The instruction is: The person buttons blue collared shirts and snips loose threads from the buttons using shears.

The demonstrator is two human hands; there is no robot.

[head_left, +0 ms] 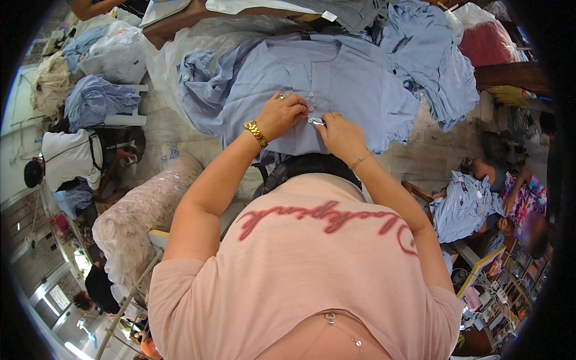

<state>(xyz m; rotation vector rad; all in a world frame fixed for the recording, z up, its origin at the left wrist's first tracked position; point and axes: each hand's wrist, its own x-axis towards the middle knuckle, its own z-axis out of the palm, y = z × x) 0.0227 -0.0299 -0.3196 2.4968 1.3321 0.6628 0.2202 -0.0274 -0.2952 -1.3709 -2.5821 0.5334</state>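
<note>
Spread out before me is a light blue shirt [258,66], its neckline on the far side and its front placket facing up. Several pale buttons [311,95] run down the placket. My left hand [283,115] has its fingers curled together on the cloth, pinching the placket's edge beside a button. In my right hand [342,137] is a pair of small metal thread snips [316,121], with the tip close to the placket and my left fingertips. Whether the blades touch a thread is too small to tell.
More blue garments [429,60] hang at the far right, beside a red bundle in plastic [489,39]. Clear plastic sheeting [171,66] lies under the shirt's far left. A long wrapped roll [141,210] stands to my left. People work at both sides, one in white [69,159].
</note>
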